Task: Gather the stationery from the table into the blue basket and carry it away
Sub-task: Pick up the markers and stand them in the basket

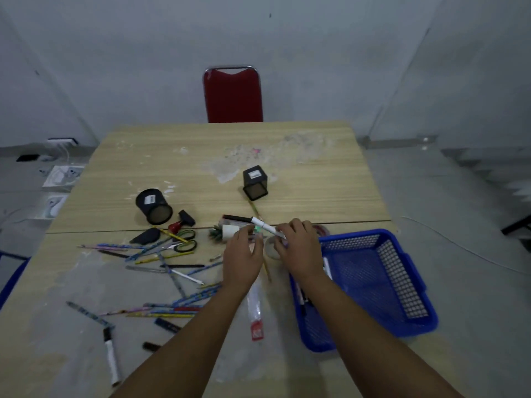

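The blue mesh basket point(385, 282) sits at the table's right edge, with a few markers along its left wall. My right hand point(298, 248) grips a white marker with a black cap point(265, 225) just left of the basket. My left hand point(244, 257) reaches beside it, fingers curled near a white roll point(231, 231); what they grip is hidden. Pencils and pens point(172, 265) lie scattered on the left, with green-handled scissors point(186, 239). Another white marker point(110, 354) lies at the near left.
Two black pen holders lie tipped over, a round one point(153, 206) and a square one point(255, 183). A red chair point(232, 94) stands behind the wooden table point(316, 173). A clear packet with a red label point(255, 311) lies between my arms.
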